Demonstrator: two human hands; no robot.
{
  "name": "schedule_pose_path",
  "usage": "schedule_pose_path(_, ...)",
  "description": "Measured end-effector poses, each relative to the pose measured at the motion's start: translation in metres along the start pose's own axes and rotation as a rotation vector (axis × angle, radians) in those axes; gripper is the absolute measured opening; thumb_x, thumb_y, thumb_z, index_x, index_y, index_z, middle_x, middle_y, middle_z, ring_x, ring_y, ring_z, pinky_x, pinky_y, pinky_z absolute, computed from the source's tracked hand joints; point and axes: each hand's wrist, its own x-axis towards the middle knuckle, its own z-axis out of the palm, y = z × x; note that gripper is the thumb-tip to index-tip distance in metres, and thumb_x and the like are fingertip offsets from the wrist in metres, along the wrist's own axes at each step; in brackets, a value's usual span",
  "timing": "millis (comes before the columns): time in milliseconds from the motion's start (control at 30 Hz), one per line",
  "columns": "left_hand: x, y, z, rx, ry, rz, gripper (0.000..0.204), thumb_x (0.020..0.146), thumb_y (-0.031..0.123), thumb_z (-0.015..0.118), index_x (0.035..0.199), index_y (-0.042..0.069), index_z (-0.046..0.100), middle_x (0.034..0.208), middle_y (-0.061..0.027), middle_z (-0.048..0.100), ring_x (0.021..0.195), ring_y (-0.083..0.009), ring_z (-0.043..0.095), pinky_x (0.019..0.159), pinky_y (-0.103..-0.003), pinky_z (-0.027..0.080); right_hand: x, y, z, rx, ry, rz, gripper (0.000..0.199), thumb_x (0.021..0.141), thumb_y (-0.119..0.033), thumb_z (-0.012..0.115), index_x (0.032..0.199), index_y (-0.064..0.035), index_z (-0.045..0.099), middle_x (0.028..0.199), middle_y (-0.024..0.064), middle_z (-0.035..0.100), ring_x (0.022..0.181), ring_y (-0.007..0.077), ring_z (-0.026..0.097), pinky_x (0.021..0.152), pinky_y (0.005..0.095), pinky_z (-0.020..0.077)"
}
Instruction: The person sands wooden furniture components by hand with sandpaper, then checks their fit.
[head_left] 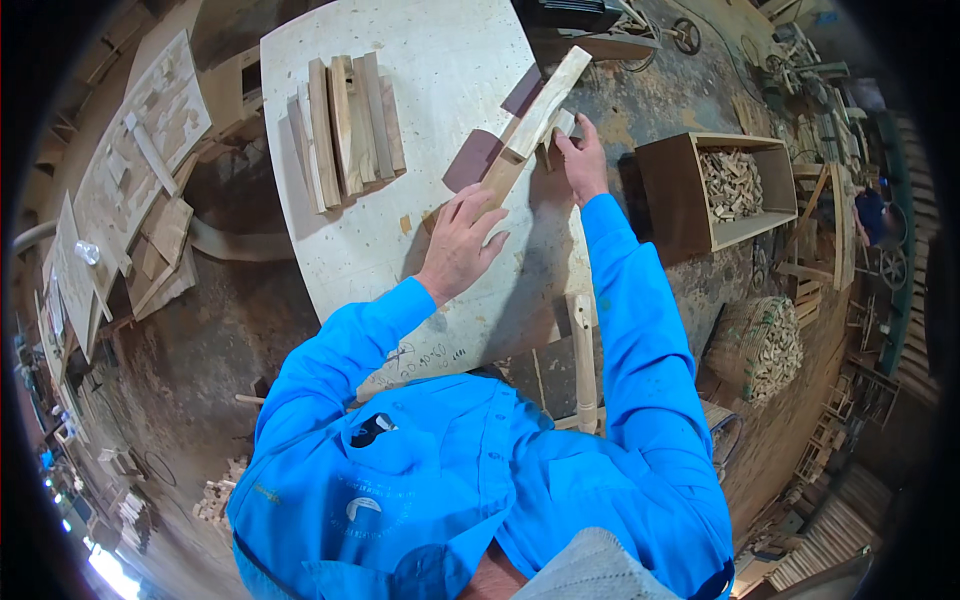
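A long pale strip of wood [545, 108] lies slantwise over the table's right part, with a browner wooden piece [505, 177] at its near end. My left hand [462, 245] rests by that near end, fingers apart and fingertips against the wood. To the right of the strip, my right hand [583, 162] pinches a small pale block [563, 126]; its exact kind I cannot make out. Along the strip's left side lie two dark reddish-brown sheets that look like sandpaper, a nearer sheet [472, 160] and a farther sheet [522, 91].
Several wooden strips [348, 125] lie side by side on the white table [430, 90], at its left. Right of it stands a wooden box [672, 190] holding offcuts, with a full sack [760, 350] nearer. A turned wooden leg [583, 350] stands by the table's near edge.
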Motion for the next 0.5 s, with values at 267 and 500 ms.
schedule_pose_path(267, 0.093, -0.009, 0.037, 0.259, 0.002, 0.140, 0.057, 0.094, 0.039, 0.075, 0.139, 0.006, 0.062, 0.153, -0.0172, 0.047, 0.150, -0.0386, 0.036, 0.120, -0.054, 0.034, -0.036, -0.003, -0.025, 0.023, 0.153, -0.039, 0.083, 0.099, -0.034, 0.074, 0.162, 0.0015, 0.034, 0.129, 0.0232, 0.070, 0.118, 0.0280, 0.067, 0.103, 0.0376, 0.0506)
schedule_pose_path(500, 0.126, -0.027, 0.065, 0.487, -0.051, 0.153, 0.071, 0.094, 0.055, 0.070, 0.148, 0.010, 0.058, 0.163, -0.0209, 0.037, 0.152, -0.0448, 0.031, 0.122, -0.060, 0.031, -0.203, 0.042, -0.100, -0.016, 0.015, -0.040, 0.071, 0.103, -0.028, 0.068, 0.160, 0.0018, 0.036, 0.145, 0.0290, 0.059, 0.134, 0.0333, 0.060, 0.111, 0.0413, 0.0482)
